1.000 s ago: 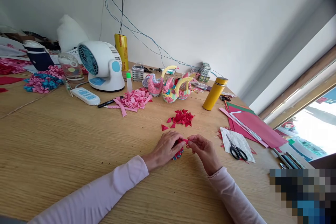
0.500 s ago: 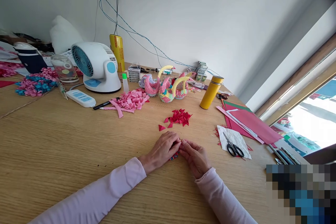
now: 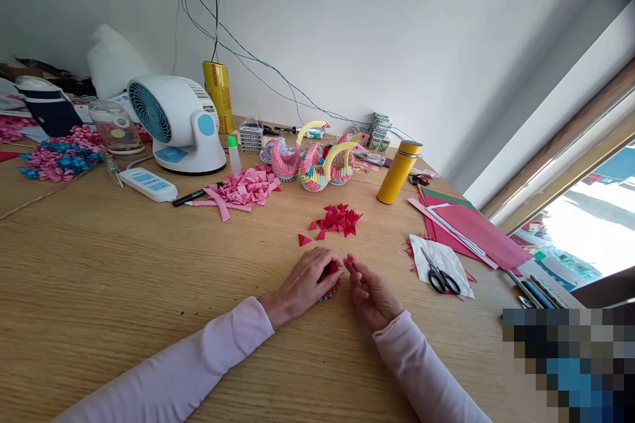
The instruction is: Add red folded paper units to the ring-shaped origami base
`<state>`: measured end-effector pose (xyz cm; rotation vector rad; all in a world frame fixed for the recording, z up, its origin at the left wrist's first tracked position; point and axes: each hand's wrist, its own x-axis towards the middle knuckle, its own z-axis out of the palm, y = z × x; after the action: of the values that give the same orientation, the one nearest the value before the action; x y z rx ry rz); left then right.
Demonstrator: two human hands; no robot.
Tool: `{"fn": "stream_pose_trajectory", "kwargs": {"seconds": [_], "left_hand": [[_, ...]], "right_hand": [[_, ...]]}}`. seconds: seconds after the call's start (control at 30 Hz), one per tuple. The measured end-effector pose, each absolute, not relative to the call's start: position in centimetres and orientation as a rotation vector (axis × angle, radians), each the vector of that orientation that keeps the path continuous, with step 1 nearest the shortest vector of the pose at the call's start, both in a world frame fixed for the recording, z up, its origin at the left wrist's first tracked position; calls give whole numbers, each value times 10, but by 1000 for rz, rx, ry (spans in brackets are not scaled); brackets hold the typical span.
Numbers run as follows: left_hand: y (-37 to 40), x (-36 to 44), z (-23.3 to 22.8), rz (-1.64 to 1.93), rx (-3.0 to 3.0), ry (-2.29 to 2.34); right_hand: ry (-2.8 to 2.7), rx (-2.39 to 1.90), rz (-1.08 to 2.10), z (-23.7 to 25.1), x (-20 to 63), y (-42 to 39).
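The left hand is resting on the pale, grained wooden table, its fingers curling over a small rounded paper model built from folded red pieces with blue and pink showing along its lower edge. The hand is covering most of the model, so its full shape is hard to make out. Just beside it, the right hand is lying palm inward with its fingers loosely bent, and thumb and forefinger are pinching what looks like a single small red folded piece, held close to the model's right side. Both arms are wearing soft, pale pink knitted sleeves.

Behind the hands, a loose heap of crisp red paper triangles is sitting on the table, with one stray triangle lying apart to its left. Farther back, a pile of pink folded strips is spreading out near three modular paper swans with curved yellow necks. A smooth yellow cylindrical flask is standing upright to the right of the swans. Black-handled scissors are lying on a crinkled white sheet, next to flat sheets of red and green paper. A rounded white plastic fan with a blue grille is standing at the back left.
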<state>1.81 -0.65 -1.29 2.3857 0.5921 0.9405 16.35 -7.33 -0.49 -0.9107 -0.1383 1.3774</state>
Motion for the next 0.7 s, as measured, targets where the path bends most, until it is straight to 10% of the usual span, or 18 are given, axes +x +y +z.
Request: {"fn": "stream_pose_trajectory", "kwargs": {"seconds": [0.7], "left_hand": [[-7,17,-10,927,2394,541]], "right_hand": [[63,-635,1562,-6,158,-80]]}}
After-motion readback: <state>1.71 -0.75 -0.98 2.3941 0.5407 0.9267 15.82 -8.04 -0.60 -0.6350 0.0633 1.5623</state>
